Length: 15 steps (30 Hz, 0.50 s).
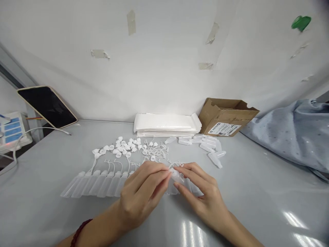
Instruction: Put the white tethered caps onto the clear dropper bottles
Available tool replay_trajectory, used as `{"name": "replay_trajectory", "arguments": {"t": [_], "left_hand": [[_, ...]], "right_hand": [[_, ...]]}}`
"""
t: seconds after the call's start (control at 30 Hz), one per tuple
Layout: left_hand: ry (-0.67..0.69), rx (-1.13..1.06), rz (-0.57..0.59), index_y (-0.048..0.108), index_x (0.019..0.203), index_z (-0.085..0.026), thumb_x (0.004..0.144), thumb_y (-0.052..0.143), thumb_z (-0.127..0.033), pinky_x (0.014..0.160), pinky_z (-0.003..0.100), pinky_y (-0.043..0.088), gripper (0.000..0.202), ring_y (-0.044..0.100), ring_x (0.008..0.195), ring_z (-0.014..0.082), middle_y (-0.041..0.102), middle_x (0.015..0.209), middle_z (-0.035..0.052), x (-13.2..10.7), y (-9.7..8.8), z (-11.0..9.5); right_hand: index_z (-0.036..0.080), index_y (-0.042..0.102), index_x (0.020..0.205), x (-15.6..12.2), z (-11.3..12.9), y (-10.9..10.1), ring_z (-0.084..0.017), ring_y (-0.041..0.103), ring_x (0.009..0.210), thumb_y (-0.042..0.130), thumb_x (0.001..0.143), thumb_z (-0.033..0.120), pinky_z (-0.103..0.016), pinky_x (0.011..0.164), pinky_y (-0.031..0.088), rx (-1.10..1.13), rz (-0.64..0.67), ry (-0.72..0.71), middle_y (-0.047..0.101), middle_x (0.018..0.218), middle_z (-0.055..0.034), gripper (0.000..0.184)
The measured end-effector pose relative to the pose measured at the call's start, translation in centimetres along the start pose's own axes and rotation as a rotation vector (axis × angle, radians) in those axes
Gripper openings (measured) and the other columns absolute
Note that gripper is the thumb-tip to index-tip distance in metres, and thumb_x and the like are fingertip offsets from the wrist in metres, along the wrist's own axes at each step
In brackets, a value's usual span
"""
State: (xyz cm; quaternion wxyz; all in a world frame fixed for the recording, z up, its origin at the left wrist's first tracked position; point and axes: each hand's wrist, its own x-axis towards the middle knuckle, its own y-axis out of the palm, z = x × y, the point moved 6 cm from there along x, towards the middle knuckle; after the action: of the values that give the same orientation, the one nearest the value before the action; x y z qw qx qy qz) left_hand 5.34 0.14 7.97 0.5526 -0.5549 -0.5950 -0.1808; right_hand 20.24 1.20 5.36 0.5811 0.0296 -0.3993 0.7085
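Note:
Between my hands a small translucent plastic bottle lies tilted, its neck toward the left. My right hand grips the bottle's body between thumb and fingers. At the neck end, the fingers of my left hand are pinched together on a small white piece, mostly covered by the fingertips. Beneath and beside my hands runs a row of similar bottles, several with thin white straps standing from their necks. Behind the row are loose white caps and a heap of white straps.
More bottles lie loose at the right, before an open cardboard box. A stack of white packets rests against the wall. A phone leans at left beside a power strip and cable. Blue-grey fabric covers the right edge.

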Motion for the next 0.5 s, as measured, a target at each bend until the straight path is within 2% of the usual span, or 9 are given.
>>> {"name": "replay_trajectory", "arguments": {"t": [0.23,0.4,0.5], "left_hand": [[0.115,0.038,0.118,0.06,0.105,-0.009,0.082,0.056,0.004,0.071,0.03,0.061,0.026,0.066,0.088,0.0191,0.068,0.092,0.0095,-0.4,0.4,-0.5],[0.262,0.067,0.195,0.059,0.113,-0.003,0.089,0.046,-0.002,0.087,0.034,0.059,0.027,0.061,0.11,0.0256,0.067,0.105,0.0172,-1.2,0.5,-0.7],[0.321,0.093,0.233,0.058,0.115,0.0,0.092,0.038,-0.005,0.089,0.036,0.058,0.031,0.056,0.118,0.0286,0.066,0.11,0.0211,-1.5,0.6,-0.9]], "right_hand": [[0.022,0.062,0.116,-0.1,0.0,0.0,-0.019,0.059,0.081,0.058,0.084,0.008,-0.033,0.066,0.054,0.009,-0.013,0.003,0.061,0.092,-0.007,0.035],[0.024,0.057,0.119,-0.1,0.1,-0.2,-0.018,0.058,0.075,0.059,0.084,0.01,-0.031,0.062,0.053,-0.005,-0.037,-0.002,0.063,0.088,-0.0044,0.038],[0.026,0.05,0.126,-0.2,0.1,-0.4,-0.016,0.056,0.069,0.059,0.084,0.011,-0.031,0.06,0.053,-0.021,-0.069,0.005,0.064,0.088,-0.0028,0.046]]}}
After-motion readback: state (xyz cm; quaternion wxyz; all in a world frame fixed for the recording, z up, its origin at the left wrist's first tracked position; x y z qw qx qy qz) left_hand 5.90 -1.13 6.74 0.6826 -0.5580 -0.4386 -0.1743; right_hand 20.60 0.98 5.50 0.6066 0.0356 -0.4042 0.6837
